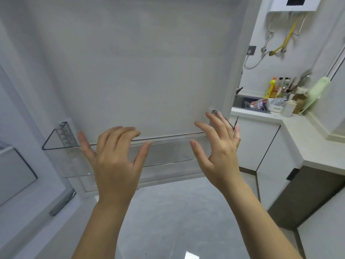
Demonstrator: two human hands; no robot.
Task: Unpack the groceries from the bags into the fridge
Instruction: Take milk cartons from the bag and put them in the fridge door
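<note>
Here, the left hand [113,159] and right hand [218,150] are hovering with fingers spread, holding nothing. Just beyond them the fridge door [140,71] is standing open, and they are perhaps touching its clear door shelf [168,152]. Right of the right hand, a white counter [298,143] is carrying bottles [273,88]. A grey floor [168,212] is lying below.

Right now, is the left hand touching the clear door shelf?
Cannot tell. In the head view the left hand overlaps the clear door shelf, fingers bent at its top rim, but no plain contact or gap shows.
</note>
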